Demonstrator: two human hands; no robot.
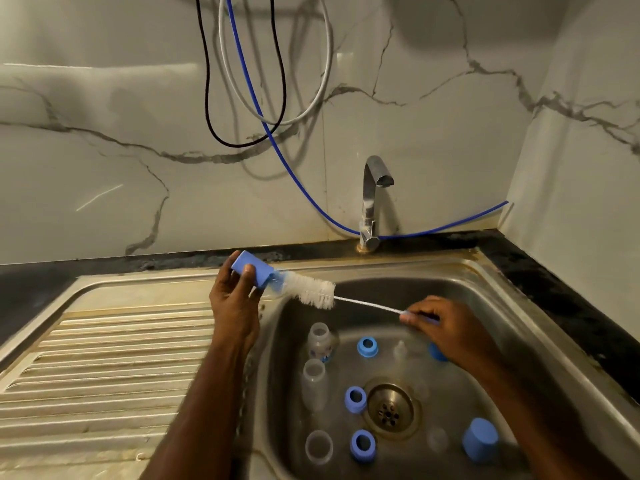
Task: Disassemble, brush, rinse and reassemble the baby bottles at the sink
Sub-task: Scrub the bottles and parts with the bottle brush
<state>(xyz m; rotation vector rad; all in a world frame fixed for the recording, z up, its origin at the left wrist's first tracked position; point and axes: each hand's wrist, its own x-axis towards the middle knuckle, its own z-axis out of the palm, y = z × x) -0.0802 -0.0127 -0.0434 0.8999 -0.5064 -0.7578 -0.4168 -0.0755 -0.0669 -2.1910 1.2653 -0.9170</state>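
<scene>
My left hand grips a blue bottle cap over the sink's left rim, brush bristles poking into it; my right hand pinches the brush's handle end over the basin; down below lie three clear bottles, blue rings and another cap round the drain.

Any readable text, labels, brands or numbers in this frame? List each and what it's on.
None readable.
Top bottle in the sink: a small blue print on its side, too blurred to read.
Other bottles, blue rings, blue cap, brush, tap: no text visible.
</scene>
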